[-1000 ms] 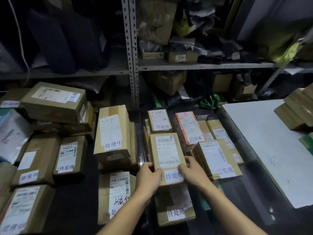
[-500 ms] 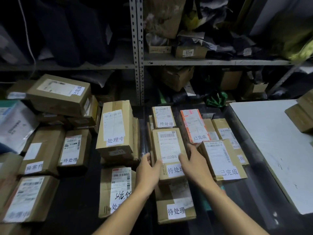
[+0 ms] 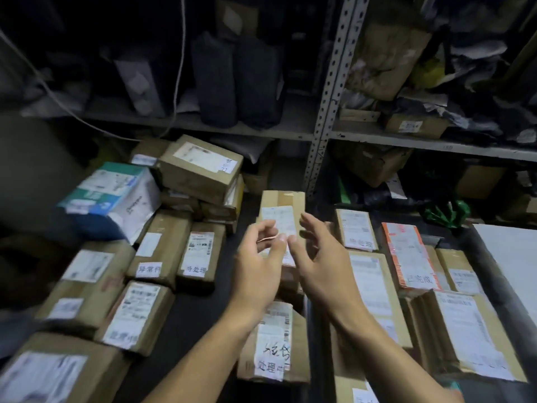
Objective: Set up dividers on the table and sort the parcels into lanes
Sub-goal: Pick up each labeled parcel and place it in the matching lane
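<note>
Brown cardboard parcels with white labels lie in rows on a dark table (image 3: 200,321). My left hand (image 3: 258,266) and my right hand (image 3: 319,266) hover side by side, fingers spread and holding nothing, over a tall parcel (image 3: 283,203) in the middle row. A parcel with handwritten marks (image 3: 276,341) lies below my left wrist. To the right lie a long labelled parcel (image 3: 370,283) and an orange-labelled parcel (image 3: 406,254). At the left a stack of parcels (image 3: 200,167) and a white-and-green soft packet (image 3: 116,196) are piled up. I cannot make out any dividers.
A metal shelf rack (image 3: 331,91) full of bags and boxes rises behind the table. A white board (image 3: 514,257) lies at the far right. A green bag (image 3: 447,213) sits behind the right-hand parcels.
Both hands let go of the labelled parcel they held and rose, moving left and forward over the tall parcel. The view swung left and is blurred.
</note>
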